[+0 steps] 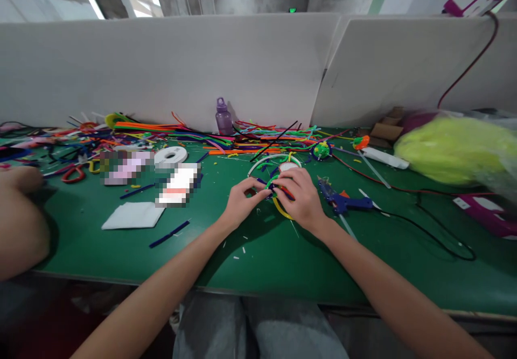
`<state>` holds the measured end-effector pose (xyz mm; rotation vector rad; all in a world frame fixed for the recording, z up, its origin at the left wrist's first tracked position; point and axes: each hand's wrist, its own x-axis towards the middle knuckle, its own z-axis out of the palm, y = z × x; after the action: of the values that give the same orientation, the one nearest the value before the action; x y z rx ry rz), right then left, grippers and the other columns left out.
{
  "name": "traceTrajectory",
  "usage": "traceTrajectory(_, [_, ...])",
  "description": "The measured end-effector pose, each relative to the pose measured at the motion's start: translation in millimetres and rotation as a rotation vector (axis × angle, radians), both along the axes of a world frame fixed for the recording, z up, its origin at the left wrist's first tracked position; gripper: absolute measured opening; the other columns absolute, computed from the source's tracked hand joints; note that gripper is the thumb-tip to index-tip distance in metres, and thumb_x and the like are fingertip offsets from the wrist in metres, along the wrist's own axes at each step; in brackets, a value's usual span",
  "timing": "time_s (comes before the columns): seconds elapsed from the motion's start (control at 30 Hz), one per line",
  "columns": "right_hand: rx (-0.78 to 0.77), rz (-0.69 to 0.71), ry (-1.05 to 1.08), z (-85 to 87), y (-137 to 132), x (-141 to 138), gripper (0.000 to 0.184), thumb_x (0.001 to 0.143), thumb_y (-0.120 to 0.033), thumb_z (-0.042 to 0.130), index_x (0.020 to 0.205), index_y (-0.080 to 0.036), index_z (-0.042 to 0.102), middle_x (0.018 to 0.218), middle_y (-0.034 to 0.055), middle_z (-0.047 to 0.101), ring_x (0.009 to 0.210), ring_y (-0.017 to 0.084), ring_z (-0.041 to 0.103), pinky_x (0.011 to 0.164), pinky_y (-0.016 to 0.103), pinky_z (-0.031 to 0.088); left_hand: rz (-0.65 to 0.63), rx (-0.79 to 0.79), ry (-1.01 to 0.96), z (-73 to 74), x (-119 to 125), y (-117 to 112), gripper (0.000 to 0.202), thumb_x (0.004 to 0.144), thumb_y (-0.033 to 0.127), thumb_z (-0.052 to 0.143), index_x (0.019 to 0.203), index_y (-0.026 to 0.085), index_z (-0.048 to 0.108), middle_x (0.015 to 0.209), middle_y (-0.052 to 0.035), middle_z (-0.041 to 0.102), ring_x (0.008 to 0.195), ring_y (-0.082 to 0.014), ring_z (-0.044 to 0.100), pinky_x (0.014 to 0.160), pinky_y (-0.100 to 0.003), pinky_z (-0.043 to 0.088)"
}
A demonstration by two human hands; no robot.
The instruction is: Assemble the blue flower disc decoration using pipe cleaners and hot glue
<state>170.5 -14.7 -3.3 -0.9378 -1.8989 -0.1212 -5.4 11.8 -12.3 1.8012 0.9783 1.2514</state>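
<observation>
My left hand (244,200) and my right hand (302,200) meet over the green table. Both pinch a small green and dark blue piece of pipe cleaner (270,187) between thumbs and fingertips. Beneath them lies a hoop (258,163) with white, green and yellow stretches; my right hand covers part of it. A round white-topped piece (287,166) shows just behind my right fingers. Right of my hands rests a blue glue gun (343,200) with a black cord. Several small white scraps (244,250) are scattered nearer the table's front edge.
Bundled coloured pipe cleaners (173,135) line the back, by a purple bottle (223,119). Leftward are a tape roll (177,160), white tissue (131,216), red-handled scissors (73,175) and another person's arm (22,224). At right are a yellow-green bag (456,152) and a magenta box (487,216).
</observation>
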Motion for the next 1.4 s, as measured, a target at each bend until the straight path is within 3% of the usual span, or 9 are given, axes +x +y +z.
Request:
traceTrajectory(0.3, [0.126,-0.063,-0.147,0.4,-3,-2,0.007,0.082,-0.013,0.055,0.081,-0.018,0.06,0.088,0.0079,0.063,0.09,0.023,0.053,0.08,0.04,0.046,-0.022,0.025,0.033,2.9,3,-5,0.019,0.07,0.031,0.072,0.065,0.016,0.061,0.068,0.0001,0.059,0.065,-0.0134,0.052,0.058,-0.024,0.04])
traceTrajectory(0.67, [0.055,-0.136,0.079,2.0,3,5,0.012,0.079,-0.01,0.049,0.075,-0.021,0.046,0.081,0.006,0.051,0.089,0.023,0.052,0.079,0.04,0.046,-0.027,0.083,0.064,-0.7,1,-4,0.018,0.073,0.032,0.071,0.067,0.017,0.062,0.07,0.0004,0.059,0.067,-0.0131,0.053,0.058,-0.024,0.04])
traceTrajectory(0.93, [0.053,-0.05,-0.058,1.7,2,6,0.016,0.082,-0.011,0.051,0.095,-0.018,0.058,0.09,0.0089,0.058,0.092,0.023,0.052,0.082,0.039,0.047,-0.007,0.095,0.068,0.0,2,-4,0.018,0.073,0.031,0.07,0.066,0.017,0.061,0.07,0.0004,0.059,0.065,-0.0126,0.053,0.057,-0.024,0.041])
traceTrajectory(1.4, [0.124,-0.065,-0.244,-0.3,2,3,0.011,0.084,-0.013,0.051,0.081,-0.016,0.061,0.082,0.0086,0.062,0.083,0.021,0.053,0.079,0.037,0.046,-0.006,0.15,0.123,-1.0,3,-5,0.017,0.073,0.029,0.07,0.066,0.018,0.06,0.068,0.001,0.059,0.065,-0.0131,0.052,0.058,-0.025,0.04])
